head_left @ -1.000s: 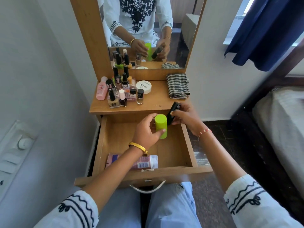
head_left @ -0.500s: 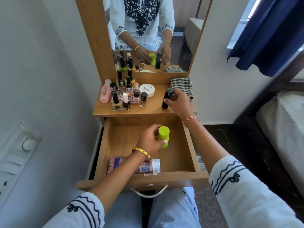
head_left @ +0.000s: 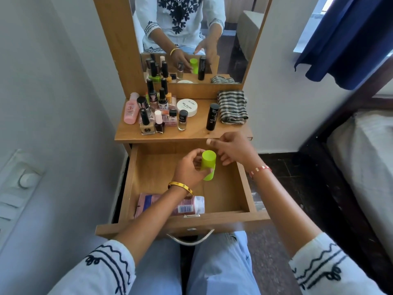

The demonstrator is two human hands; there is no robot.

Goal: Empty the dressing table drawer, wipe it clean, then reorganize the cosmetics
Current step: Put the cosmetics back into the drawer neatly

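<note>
Drawer (head_left: 242, 186): below the shelf (head_left: 191, 133), at 6 o'clock.
Bottles (head_left: 155, 111): on my shelf, 10 o'clock.
Cloth (head_left: 231, 107): shelf, 2 o'clock.
Tube (head_left: 189, 206): in drawer, front.

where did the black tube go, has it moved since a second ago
Yes. The black tube left the right hand above the drawer and now stands upright on the tabletop, beside the striped cloth.

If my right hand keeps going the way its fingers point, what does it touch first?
Probably the lime green tube held by the left hand; the right hand fingers point left toward its cap, though depth is unclear.
</note>
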